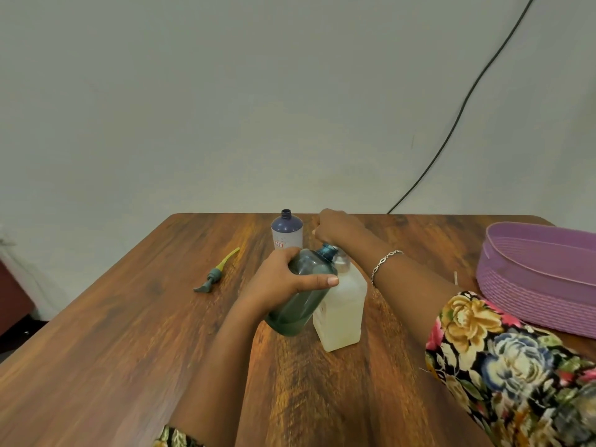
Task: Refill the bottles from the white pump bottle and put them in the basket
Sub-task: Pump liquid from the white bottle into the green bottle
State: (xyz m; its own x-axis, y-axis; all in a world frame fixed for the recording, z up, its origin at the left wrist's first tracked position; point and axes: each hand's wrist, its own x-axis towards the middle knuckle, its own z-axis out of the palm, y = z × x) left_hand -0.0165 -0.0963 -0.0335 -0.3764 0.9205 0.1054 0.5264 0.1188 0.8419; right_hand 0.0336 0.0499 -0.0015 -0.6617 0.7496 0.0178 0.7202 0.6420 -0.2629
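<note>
My left hand (283, 282) grips a teal see-through bottle (301, 304) and holds it tilted, with its open neck against the mouth of the white bottle (342, 311). The white bottle stands upright mid-table with no pump on it. Behind them stands a purple bottle (286, 232) with no cap. My right hand (337, 225) hovers beyond the white bottle with its fingers curled; whether it holds anything is hidden. The purple woven basket (529, 282) sits at the right edge, with nothing visible inside.
A grey pump head with a yellow tube (216, 272) lies on the wooden table (129, 333) to the left. A thin white stick (455, 278) lies near the basket. A black cable (451, 124) runs down the wall behind.
</note>
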